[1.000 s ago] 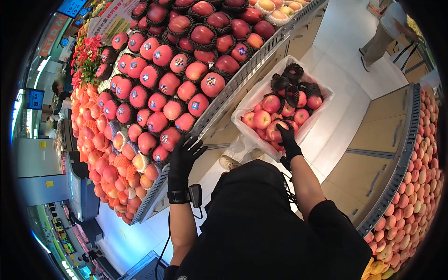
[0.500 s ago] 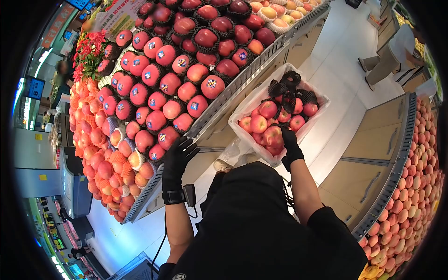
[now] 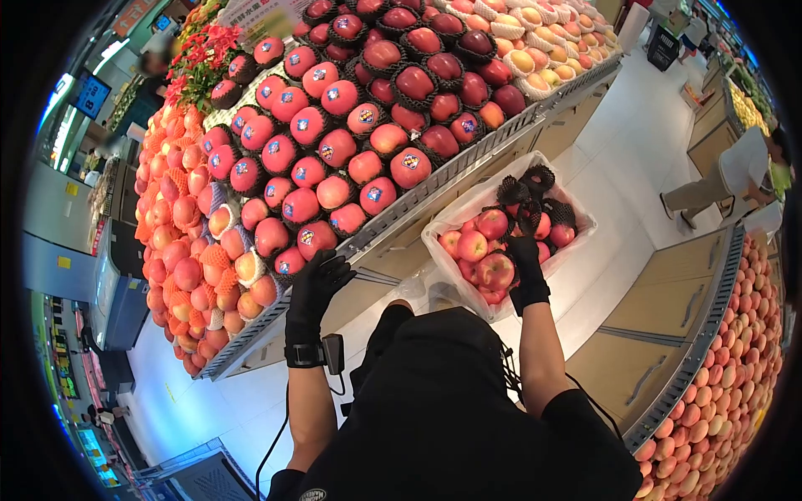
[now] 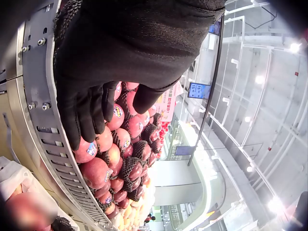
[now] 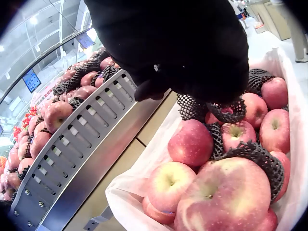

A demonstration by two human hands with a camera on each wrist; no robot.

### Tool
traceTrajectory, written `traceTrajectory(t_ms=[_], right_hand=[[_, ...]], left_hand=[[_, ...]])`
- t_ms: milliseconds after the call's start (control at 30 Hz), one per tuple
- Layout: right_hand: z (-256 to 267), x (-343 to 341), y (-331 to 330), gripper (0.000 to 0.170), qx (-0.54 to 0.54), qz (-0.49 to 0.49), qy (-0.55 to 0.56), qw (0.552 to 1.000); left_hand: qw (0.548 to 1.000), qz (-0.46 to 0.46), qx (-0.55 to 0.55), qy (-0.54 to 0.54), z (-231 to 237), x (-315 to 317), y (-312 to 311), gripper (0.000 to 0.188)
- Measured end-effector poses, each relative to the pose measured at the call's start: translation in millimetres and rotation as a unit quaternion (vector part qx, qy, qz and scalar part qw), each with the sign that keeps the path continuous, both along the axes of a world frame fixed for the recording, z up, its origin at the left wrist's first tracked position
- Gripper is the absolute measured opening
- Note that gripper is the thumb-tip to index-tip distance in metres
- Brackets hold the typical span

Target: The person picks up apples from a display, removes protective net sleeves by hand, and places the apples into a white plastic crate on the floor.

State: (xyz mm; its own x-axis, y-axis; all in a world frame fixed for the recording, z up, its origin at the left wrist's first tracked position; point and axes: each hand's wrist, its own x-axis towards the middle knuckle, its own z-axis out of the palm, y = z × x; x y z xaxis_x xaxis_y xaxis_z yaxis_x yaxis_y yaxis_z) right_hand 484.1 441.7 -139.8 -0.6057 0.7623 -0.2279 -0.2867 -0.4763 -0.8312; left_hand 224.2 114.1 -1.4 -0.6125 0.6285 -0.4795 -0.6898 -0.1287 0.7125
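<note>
In the head view my left hand (image 3: pixel 317 288), gloved in black, is at the edge of the apple display (image 3: pixel 338 194). The left wrist view shows its fingers loosely bent beside stickered apples (image 4: pixel 95 172), holding nothing visible. My right hand (image 3: pixel 526 271), also gloved, is over a lined crate (image 3: pixel 437 248) of red apples (image 3: pixel 473 245). Black foam nets (image 3: pixel 537 178) lie at the crate's far end. In the right wrist view the hand (image 5: pixel 178 48) hangs above apples and a net (image 5: pixel 230 111); its fingertips are mostly hidden, so any hold is unclear.
The display's slotted grey rail (image 3: pixel 393 227) runs beside the crate. A curved peach stand (image 3: pixel 697 388) is at the right, with a person (image 3: pixel 723 179) beyond it. Red flowers (image 3: pixel 203 63) and a sign (image 3: pixel 263 18) stand at the display's back.
My right hand has left the apple it was touching at the crate's near side and moved farther in, towards the nets. The head view has shifted; my left hand stays by the display edge.
</note>
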Motion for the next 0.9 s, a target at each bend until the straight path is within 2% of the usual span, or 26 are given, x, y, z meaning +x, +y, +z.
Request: traceTrajectory(t_ms=[33,100,200,233,333,367,467,500,600,633,733,833,900], right_hand=[[65,-12,-24,0.03,-0.017,-0.009,0.02,1.0],[-15,-6,3,0.011,0.056,-0.033,-0.038,0.997],[-12,-19,22,0.011,0.153,0.05,-0.107,0.981],[-10,-28,27,0.014,0.186,0.078,-0.129,0.971],[5,-54,32,0.026,0.287,0.157,-0.192,0.925],[14,-59,40,0.028,0.297,0.241,-0.251,0.889],[15,-83,49,0.027,0.31,0.256,-0.327,0.855],[35,-89,44,0.026,0.247,0.264,-0.341,0.868],[50,-92,34,0.023,0.28,0.235,-0.214,0.906],[47,-103,46,0.019,0.244,0.298,-0.258,0.886],[57,-108,42,0.018,0.228,0.335,-0.17,0.898],[74,-105,17,0.015,0.288,0.272,-0.072,0.915],[65,-110,24,0.015,0.41,0.293,-0.085,0.86]], left_hand=[[1.0,0.001,0.006,0.006,0,1,-4,0.042],[1.0,0.007,0.02,0.02,0,2,-10,0.04],[0.999,0.028,0.037,0.0,1,3,-15,0.039],[0.999,0.044,0.022,-0.012,3,4,-14,0.035],[0.994,0.069,0.078,-0.02,-5,3,-26,0.035],[0.993,0.102,0.049,-0.032,-6,3,-28,0.039],[0.991,0.123,0.033,0.038,-25,-7,-43,0.042],[0.98,0.174,-0.028,0.094,-13,-1,-38,0.042],[0.974,0.205,0.041,0.086,-12,-8,-50,0.041],[0.967,0.235,0.046,0.092,-8,-7,-48,0.038],[0.965,0.218,0.052,0.134,-17,-9,-56,0.033],[0.965,0.227,0.064,0.112,-23,-6,-60,0.032],[0.961,0.251,0.054,0.1,-25,-6,-62,0.032]])
